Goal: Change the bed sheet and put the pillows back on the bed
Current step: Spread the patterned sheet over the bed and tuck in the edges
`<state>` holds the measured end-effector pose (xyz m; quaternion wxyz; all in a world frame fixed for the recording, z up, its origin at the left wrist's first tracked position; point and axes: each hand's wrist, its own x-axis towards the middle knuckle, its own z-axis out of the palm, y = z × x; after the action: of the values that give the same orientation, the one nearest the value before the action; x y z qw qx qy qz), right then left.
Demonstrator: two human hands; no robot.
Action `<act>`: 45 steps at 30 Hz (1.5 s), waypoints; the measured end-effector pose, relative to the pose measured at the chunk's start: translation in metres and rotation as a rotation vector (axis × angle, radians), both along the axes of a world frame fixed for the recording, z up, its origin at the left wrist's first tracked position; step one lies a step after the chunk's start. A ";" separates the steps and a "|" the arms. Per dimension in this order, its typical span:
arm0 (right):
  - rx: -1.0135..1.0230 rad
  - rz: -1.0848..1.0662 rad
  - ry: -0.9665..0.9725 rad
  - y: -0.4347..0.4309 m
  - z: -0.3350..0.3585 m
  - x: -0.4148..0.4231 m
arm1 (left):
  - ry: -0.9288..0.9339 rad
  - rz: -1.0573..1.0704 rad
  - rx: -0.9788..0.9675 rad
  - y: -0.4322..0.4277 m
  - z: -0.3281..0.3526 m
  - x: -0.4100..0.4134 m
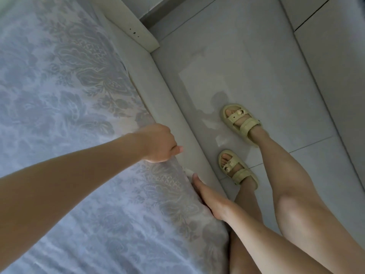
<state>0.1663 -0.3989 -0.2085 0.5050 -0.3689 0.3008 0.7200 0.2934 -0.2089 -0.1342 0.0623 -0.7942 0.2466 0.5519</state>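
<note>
a single head-worn view looks steeply down from close above the bedside, rolled so the bed frame (158, 80) runs diagonally. the bed sheet (59, 95) fills the frame's left, the floor (256, 56) its right; left hand (158, 144) and right hand (209, 200) lie near, mid-frame.

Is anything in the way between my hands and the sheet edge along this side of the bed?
Nothing visible. The left hand grips the sheet at the mattress edge, and the right hand presses against it beside the bed frame.
</note>
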 end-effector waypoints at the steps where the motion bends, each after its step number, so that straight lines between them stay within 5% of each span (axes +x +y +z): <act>1: 0.010 -0.034 0.000 0.001 0.005 0.001 | -0.006 -0.005 -0.018 -0.002 0.001 -0.008; 9: -0.192 -0.169 -0.427 -0.033 0.030 -0.019 | -0.061 -0.008 0.092 -0.031 -0.018 -0.038; 14: -0.213 -0.173 -0.554 -0.050 0.024 -0.035 | -0.108 0.068 -0.016 -0.073 -0.011 -0.084; 19: -0.075 -0.228 -0.379 -0.061 0.016 -0.034 | -0.186 0.034 0.002 -0.076 -0.013 -0.098; 26: 0.205 -0.090 -0.516 -0.063 0.028 -0.052 | -0.133 -0.192 0.098 -0.082 -0.020 -0.105; 32: 0.399 -0.172 -0.109 -0.012 0.036 -0.056 | -0.130 -0.013 0.118 -0.065 0.020 -0.105; 38: 0.259 -0.115 0.030 -0.018 0.001 -0.068 | -0.340 0.211 -0.176 -0.051 0.017 -0.109; 42: 0.110 -0.108 0.153 -0.061 0.001 -0.095 | -0.347 0.126 -0.305 -0.054 0.026 -0.140; 45: -0.021 -0.062 0.121 -0.093 0.013 -0.096 | -0.362 -0.022 -0.212 -0.065 0.024 -0.158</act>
<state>0.0702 -0.4922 -0.1953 0.5040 -0.3204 0.3496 0.7219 0.1357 -0.2742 -0.1099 0.0275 -0.8798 0.2965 0.3706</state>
